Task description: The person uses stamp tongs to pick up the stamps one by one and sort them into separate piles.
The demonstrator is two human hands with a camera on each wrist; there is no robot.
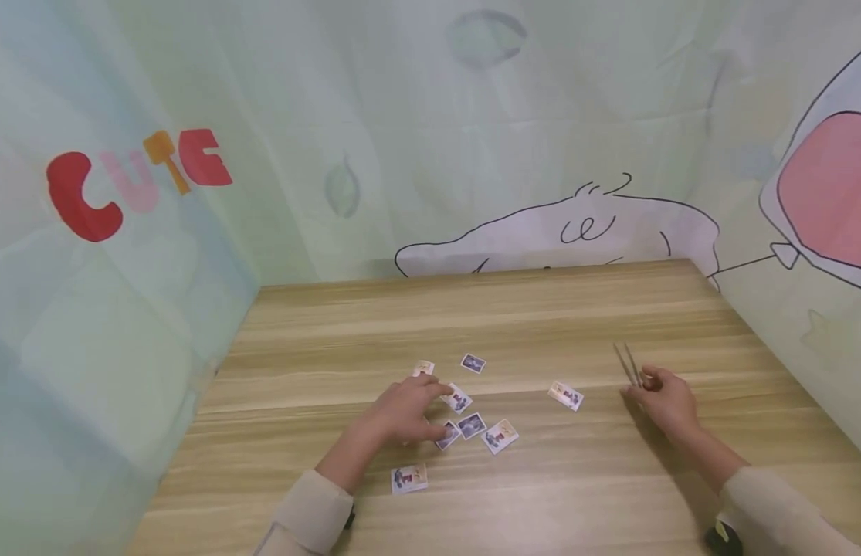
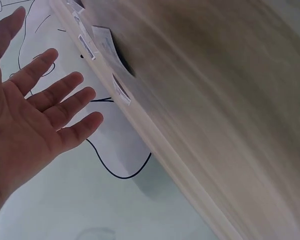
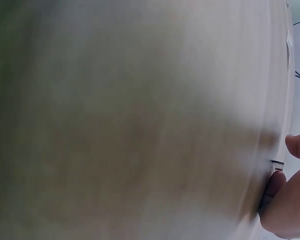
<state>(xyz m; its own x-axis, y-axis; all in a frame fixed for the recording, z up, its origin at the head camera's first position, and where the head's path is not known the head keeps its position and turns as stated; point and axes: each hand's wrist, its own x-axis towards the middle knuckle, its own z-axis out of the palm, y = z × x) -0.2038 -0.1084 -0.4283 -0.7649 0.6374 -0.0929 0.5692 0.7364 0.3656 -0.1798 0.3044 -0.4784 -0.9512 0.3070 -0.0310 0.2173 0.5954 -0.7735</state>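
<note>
In the head view my left hand [image 1: 408, 409] is over a loose group of small printed cards, its fingers spread. Under or beside its fingertips lie a light card [image 1: 459, 399] and a dark-faced card [image 1: 446, 436]; whether the fingers touch them I cannot tell. The left wrist view shows this hand [image 2: 34, 107] with its palm bare and fingers apart. My right hand [image 1: 666, 401] pinches thin grey tweezers [image 1: 632, 367], their two tips apart and pointing away from me. In the right wrist view only part of the hand [image 3: 290, 200] shows at the edge.
More cards lie about: a dark one [image 1: 473, 363] farther back, another dark one [image 1: 472, 425], a light one [image 1: 499, 437], one near the front [image 1: 409, 479] and one toward the right [image 1: 565, 395]. Printed cloth [image 1: 374, 154] surrounds the wooden table [image 1: 333, 332].
</note>
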